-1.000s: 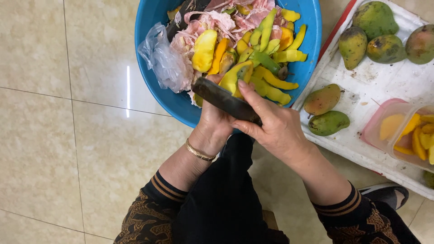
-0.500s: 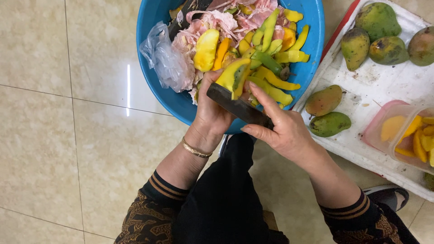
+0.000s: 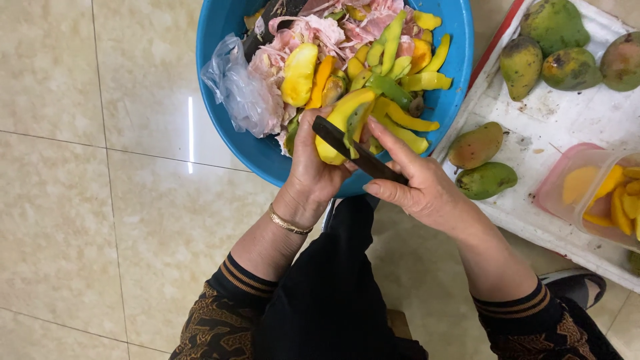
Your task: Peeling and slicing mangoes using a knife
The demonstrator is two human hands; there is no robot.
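My left hand (image 3: 312, 175) grips a partly peeled mango (image 3: 341, 124), yellow flesh showing with a green strip of skin hanging on it, over the near rim of a blue basin (image 3: 220, 40). My right hand (image 3: 419, 188) holds a dark-bladed knife (image 3: 352, 151) laid across the mango, the thumb pressing by the fruit. The basin is heaped with yellow and green mango peels (image 3: 407, 80), pinkish scraps and a crumpled clear plastic bag (image 3: 241, 91).
A white tray (image 3: 547, 127) at the right carries several whole green-brown mangoes (image 3: 476, 145) and a pink-rimmed clear container (image 3: 579, 179) of yellow mango slices. Beige floor tiles (image 3: 100, 200) lie to the left. A dark shoe (image 3: 573, 285) shows at lower right.
The mango has turned in my left hand, showing more bare yellow flesh. The knife has slid along it, lifting a strip of green skin.
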